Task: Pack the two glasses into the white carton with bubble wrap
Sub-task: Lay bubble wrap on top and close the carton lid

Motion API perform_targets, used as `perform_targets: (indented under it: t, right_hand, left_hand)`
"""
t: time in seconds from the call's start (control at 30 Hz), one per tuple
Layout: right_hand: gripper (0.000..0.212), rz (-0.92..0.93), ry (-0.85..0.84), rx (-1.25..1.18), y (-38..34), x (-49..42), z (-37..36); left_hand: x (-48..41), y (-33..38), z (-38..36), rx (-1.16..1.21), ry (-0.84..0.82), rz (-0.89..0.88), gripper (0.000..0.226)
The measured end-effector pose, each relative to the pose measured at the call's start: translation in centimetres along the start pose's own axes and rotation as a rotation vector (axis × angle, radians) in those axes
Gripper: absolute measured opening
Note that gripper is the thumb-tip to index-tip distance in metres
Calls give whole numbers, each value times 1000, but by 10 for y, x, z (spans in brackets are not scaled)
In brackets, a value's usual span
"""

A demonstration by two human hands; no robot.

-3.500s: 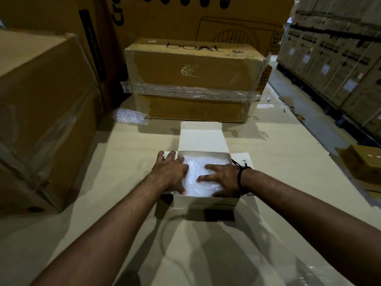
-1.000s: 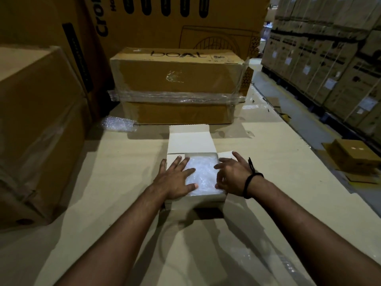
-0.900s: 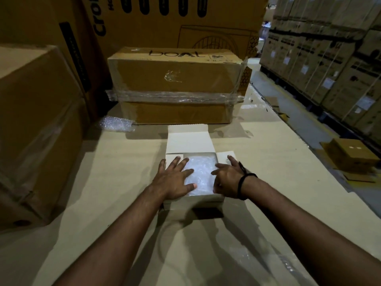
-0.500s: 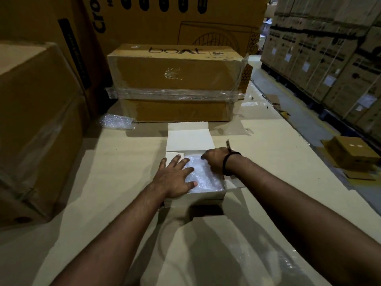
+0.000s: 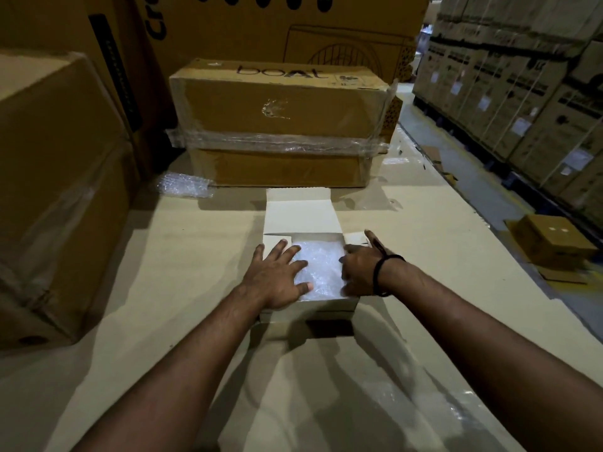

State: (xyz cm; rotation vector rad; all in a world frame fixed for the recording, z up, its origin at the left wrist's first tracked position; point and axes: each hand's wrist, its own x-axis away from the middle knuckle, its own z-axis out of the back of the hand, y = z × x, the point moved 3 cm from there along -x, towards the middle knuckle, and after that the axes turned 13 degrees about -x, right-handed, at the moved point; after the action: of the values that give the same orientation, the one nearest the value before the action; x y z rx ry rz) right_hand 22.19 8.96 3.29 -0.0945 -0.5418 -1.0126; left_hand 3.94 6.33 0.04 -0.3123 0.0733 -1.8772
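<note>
Fingers of the left hand (image 5: 275, 278) lay flat on the bubble wrap (image 5: 321, 267) filling the white carton (image 5: 301, 216) — right hand (image 5: 359, 272), back from the far edge, curled inside its right wall; closing looked next.

Cardboard boxes all around my pale surface (image 5: 182, 256).

Straight ahead of me lies a long brown box (image 5: 277, 125) printed "boat", banded with clear plastic film, and a larger printed box (image 5: 287, 24) stands behind it. A big brown box (image 5: 55, 190) fills my left side. To my right, stacked boxes (image 5: 522, 102) line an aisle, and a small box (image 5: 554, 239) sits on the floor (image 5: 483, 190) down there.
</note>
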Motion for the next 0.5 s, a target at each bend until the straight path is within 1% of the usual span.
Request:
perform_targets:
  t: [0.17, 0.23, 0.27, 0.3, 0.33, 0.4, 0.43, 0.47, 0.5]
  right_hand:
    - [48, -48, -17, -24, -12, -6, -7]
    - [47, -31, -15, -25, -12, -1, -5]
    - [45, -15, 27, -45, -11, 5, -2]
    - [42, -13, 121, -115, -7, 13, 3]
    - [40, -31, 271, -240, -1, 21, 7]
    - [42, -169, 604, -595, 19, 36, 7]
    - [47, -266, 688, -818, 29, 41, 1]
    - [52, -363, 687, -1081, 37, 43, -8]
    - [52, -441, 633, -1338, 41, 42, -20]
  left_hand:
    - [0, 0, 1, 2, 6, 3, 66]
    - [1, 0, 0, 1, 3, 0, 66]
    - [2, 0, 1, 0, 3, 0, 66]
    - [2, -1, 1, 0, 3, -4, 66]
    - [3, -2, 1, 8, 5, -12, 66]
    - [4, -4, 1, 104, 41, -14, 65]
    - [5, -6, 0, 211, 78, 0, 64]
    - [8, -9, -1, 342, 120, 33, 61]
    - [9, -14, -3, 462, 160, 84, 59]
